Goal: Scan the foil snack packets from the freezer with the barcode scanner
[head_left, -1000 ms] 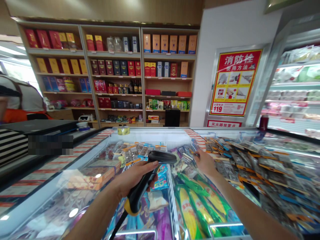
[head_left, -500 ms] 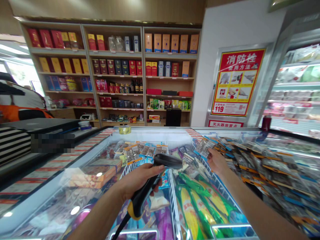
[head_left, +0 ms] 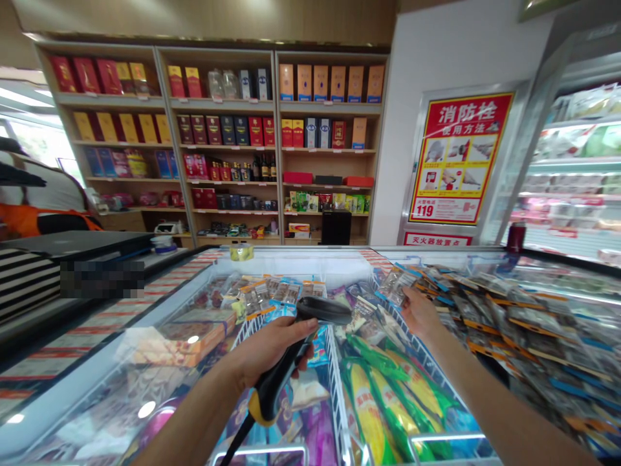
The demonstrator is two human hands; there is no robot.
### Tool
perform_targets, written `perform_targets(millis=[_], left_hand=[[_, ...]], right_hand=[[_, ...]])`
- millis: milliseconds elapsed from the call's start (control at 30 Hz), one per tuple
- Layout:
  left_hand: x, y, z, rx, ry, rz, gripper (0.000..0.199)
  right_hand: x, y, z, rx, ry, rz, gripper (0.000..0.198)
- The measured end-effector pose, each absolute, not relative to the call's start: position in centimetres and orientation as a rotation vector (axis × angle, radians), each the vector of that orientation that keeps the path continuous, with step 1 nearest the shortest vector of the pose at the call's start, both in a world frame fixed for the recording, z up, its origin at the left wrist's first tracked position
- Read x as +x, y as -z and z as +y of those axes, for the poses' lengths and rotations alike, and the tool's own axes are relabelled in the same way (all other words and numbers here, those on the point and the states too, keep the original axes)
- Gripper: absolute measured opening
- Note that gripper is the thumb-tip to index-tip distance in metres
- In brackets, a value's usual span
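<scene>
My left hand [head_left: 272, 349] is wrapped round the handle of a black and yellow barcode scanner [head_left: 324, 310], whose head points to the right and whose cable runs down toward me. Out to the right, my right hand [head_left: 421, 312] pinches the edge of a small clear food packet [head_left: 395, 283] with a blue border. Beside that hand lies a large heap of similar packets [head_left: 514, 317] with orange and blue edges. Several more packets [head_left: 286, 291] lie in a group beyond the scanner. The fingertips of my left hand are partly hidden behind the handle.
Below my hands is a glass-topped chest freezer [head_left: 291, 262] with white wire baskets. Bagged corn cobs [head_left: 383, 395] fill one basket. Shelves of boxed goods [head_left: 228, 133] line the back wall. A person in orange and white [head_left: 43, 200] is at the far left.
Almost nothing differs. The camera view has shifted very slightly, and both hands keep their holds on the barcode scanner and the food packet.
</scene>
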State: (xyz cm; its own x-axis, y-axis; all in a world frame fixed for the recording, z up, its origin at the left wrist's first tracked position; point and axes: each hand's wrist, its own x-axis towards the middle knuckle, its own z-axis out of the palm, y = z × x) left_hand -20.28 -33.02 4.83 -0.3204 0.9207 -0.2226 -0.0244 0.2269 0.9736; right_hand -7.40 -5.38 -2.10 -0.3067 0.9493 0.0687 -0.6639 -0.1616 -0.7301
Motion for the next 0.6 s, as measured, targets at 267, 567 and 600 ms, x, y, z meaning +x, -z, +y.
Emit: perform_targets(millis=[267, 567, 600], left_hand=[[-20.33, -4.94, -33.08, 0.910, -1.253, 1.566, 0.042], [-20.41, -4.74, -32.99, 0.888, -1.244, 1.590, 0.041], [-20.43, -4.73, -32.97, 0.893, -1.245, 1.591, 0.041]], right_hand=[[-7.27, 2.28, -5.16, -0.507, -1.742, -0.800, 0.017], [-7.36, 2.17, -5.42, -0.496, -1.728, -0.780, 0.014], [-7.35, 2.12, -5.45, -0.495, -1.732, -0.778, 0.014]])
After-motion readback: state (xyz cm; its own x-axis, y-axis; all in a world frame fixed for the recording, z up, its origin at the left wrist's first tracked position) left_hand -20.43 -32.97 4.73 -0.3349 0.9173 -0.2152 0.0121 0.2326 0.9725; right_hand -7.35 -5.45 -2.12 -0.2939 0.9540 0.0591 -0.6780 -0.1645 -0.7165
